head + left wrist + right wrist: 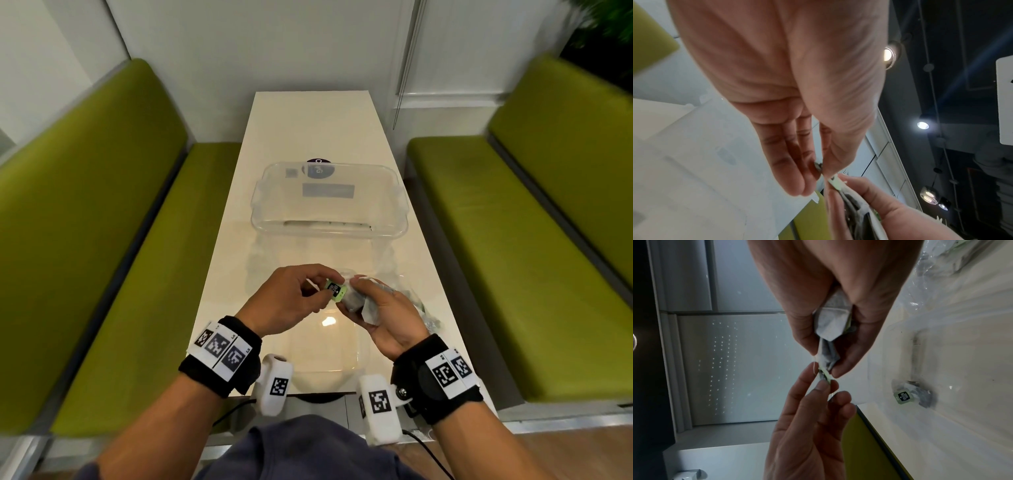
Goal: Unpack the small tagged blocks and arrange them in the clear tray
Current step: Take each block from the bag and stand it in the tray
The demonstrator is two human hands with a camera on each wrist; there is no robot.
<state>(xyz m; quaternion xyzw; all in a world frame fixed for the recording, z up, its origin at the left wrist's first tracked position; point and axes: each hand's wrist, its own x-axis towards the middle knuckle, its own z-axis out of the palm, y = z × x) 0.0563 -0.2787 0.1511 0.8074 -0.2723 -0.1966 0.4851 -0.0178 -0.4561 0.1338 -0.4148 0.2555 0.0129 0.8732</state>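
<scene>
Unpacking step: left hand point(291, 294) pinches green tag point(335, 290), right hand point(380, 317) fingers grip block point(356, 301). Next: free it, carry to tray point(329, 233) at 12 o'clock.

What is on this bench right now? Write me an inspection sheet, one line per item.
Surface: long cream table, glossy, with a lamp glare near the hands.
Job's things: clear tray mid-table, one tagged pouch already lying inside; a second pouch held above the table, its green tag being pulled out.
Clutter: crumpled clear wrapper beside the right hand; dark round sticker behind the tray.
Grippers: left hand pinches the green tag; right hand grips the pouch.
Cables: black leads from the wrist cameras.
Surroundings: green benches both sides, white wall.
</scene>
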